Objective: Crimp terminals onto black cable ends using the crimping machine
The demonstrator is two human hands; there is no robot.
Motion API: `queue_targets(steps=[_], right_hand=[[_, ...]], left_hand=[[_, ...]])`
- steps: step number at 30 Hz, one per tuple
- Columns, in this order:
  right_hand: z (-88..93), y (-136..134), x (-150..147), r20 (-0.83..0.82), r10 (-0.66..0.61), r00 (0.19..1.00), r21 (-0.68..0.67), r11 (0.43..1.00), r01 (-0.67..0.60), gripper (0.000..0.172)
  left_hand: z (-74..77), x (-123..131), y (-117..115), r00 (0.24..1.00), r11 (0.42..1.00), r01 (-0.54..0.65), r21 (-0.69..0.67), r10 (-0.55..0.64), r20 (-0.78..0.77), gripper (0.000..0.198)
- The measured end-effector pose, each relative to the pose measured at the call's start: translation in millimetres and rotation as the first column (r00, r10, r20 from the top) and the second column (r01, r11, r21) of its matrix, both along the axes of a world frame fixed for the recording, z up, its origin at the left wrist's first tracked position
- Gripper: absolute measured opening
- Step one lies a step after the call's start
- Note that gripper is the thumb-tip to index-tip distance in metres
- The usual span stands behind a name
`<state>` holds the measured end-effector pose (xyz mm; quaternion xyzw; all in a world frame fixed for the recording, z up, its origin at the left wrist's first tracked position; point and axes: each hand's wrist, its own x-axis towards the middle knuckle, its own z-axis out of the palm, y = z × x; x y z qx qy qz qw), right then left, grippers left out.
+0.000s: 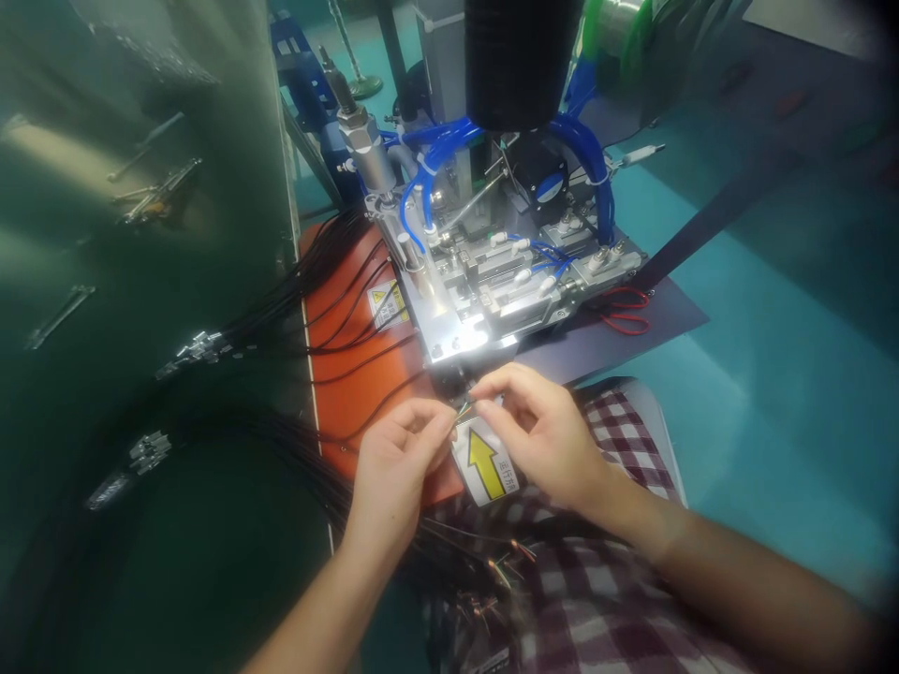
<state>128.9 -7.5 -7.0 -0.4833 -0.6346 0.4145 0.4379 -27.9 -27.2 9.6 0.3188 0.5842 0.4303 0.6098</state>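
Thin coloured wires run between the fingertips of both my hands, just in front of a brightly lit metal machine. My left hand pinches them from the left, thumb against forefinger. From the right, my right hand pinches their other side, its fingertips close to the machine's front edge. Below my fingers lies a white label with a yellow arrow. The wire tips are too small to make out fully.
Black cables cross an orange board at the left, some with metal connectors. Loose stripped wire ends lie over the checkered cloth on my lap. Blue tubes and a dark cylinder stand above the machine.
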Motion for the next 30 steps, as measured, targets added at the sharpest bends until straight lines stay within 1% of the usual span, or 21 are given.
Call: queue_targets(steps=[2,4,10,13,18,25,30], right_hand=[[0.4,-2,2,0.037,-0.030,0.999,0.169,0.985,0.023,0.013],[0.5,-4,2,0.063,-0.033,0.997,0.257,0.966,0.015,0.015],[-0.4,-8,-1,0.078,-0.036,0.996,0.327,0.945,0.009,0.018],[-1.5,-9,-1,0.062,-0.038,0.997,0.320,0.947,0.016,0.019],[-4.4,-13,-2,0.042,-0.056,0.998,0.199,0.979,0.046,0.021],[-2.8,-15,-2,0.034,-0.046,0.998,0.243,0.969,0.037,0.023],[-2.9,-13,-3,0.023,-0.067,0.997,0.209,0.976,0.061,0.023]], left_hand=[[0.1,0,0,1.000,1.000,-0.002,0.007,0.002,-0.006,0.021],[-0.1,0,0,1.000,1.000,-0.004,0.009,0.004,-0.015,0.021],[-1.9,-2,-1,1.000,1.000,0.002,0.011,-0.002,-0.026,0.022],[-2.8,-2,-1,1.000,1.000,0.008,0.011,-0.007,-0.027,0.021],[-3.6,-2,-1,1.000,1.000,-0.002,0.022,0.002,-0.020,0.022],[-4.0,-1,0,1.000,0.999,0.002,0.040,-0.002,-0.021,0.021],[-3.8,-1,0,1.000,0.999,-0.004,0.039,0.004,-0.013,0.022]])
